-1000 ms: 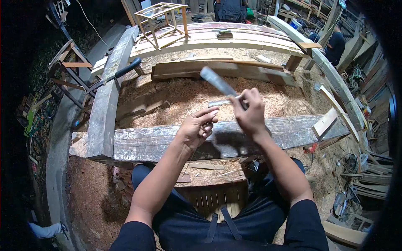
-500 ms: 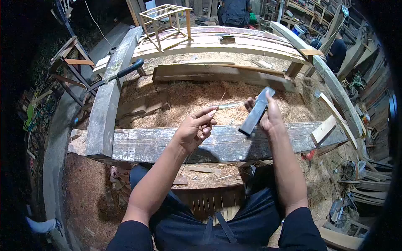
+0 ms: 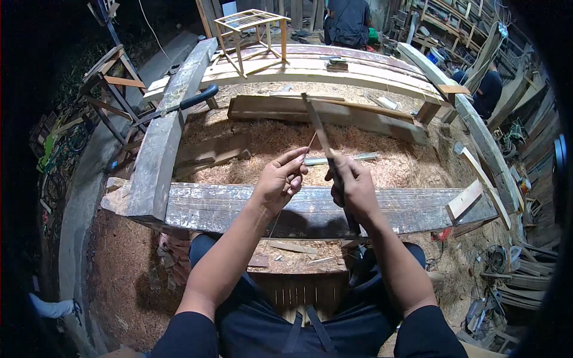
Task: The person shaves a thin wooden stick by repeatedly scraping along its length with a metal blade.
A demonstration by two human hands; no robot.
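Note:
My left hand (image 3: 283, 179) is closed in a pinch on a thin wire-like strip (image 3: 311, 142). The strip's tip points up and away, and its other end trails below the hand. Beside it, my right hand (image 3: 353, 186) is wrapped around a long, narrow, flat dark bar (image 3: 318, 122). The bar is tilted, its far end pointing up and slightly left, its lower end showing beneath the fist; its exact kind I cannot make out. Both hands are above a heavy worn beam (image 3: 406, 206) in front of my knees. Whether bar and strip touch is unclear.
A small wooden frame stool (image 3: 253, 27) and a hand plane (image 3: 337, 64) rest on planks (image 3: 364, 77) across the far side. Side beams (image 3: 156, 161) bound wood shavings (image 3: 262, 152). A loose board (image 3: 464, 200) lies at right. Two people (image 3: 348, 24) are in the background.
My right hand has turned the bar from broad side up to nearly edge-on and brought it left, close to the left hand. The left hand keeps its pinch.

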